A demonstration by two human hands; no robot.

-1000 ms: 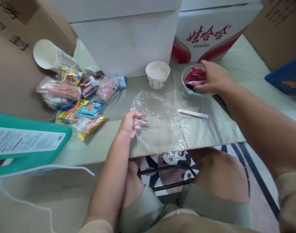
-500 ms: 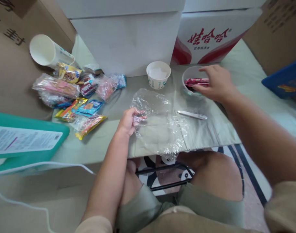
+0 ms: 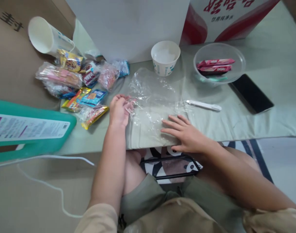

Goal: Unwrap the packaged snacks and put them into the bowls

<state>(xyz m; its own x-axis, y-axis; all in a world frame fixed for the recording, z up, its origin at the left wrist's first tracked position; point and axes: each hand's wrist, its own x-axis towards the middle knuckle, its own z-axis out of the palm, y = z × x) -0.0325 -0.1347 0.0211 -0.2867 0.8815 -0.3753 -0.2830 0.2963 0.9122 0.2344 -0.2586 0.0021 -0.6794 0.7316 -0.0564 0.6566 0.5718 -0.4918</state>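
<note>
A clear plastic bag (image 3: 150, 97) lies spread at the middle of the cloth-covered table. My left hand (image 3: 120, 110) is closed on its crumpled left edge. Over the bag's lower right part, my right hand (image 3: 184, 131) is open with its fingers spread; whether it presses on the film I cannot tell. Right of the bag lies a white, slim utility-knife-like tool (image 3: 203, 105). Behind it, a clear round plastic bowl (image 3: 237, 69) holds pink-red wrapped snack packets (image 3: 215, 66). A paper cup (image 3: 164, 61) with something white inside stands behind the bag.
Several wrapped snacks (image 3: 89, 77) are heaped at the left, beside a tipped paper cup (image 3: 44, 37). A green jug (image 3: 53, 136) stands at the front left, near a white cable (image 3: 62, 157). Cartons (image 3: 133, 29) line the back; a black phone (image 3: 252, 94) lies right.
My right hand has moved from the clear bowl down and left to the bag, its fingers now spread. My left hand keeps hold of the bag. The camera view has tilted down.
</note>
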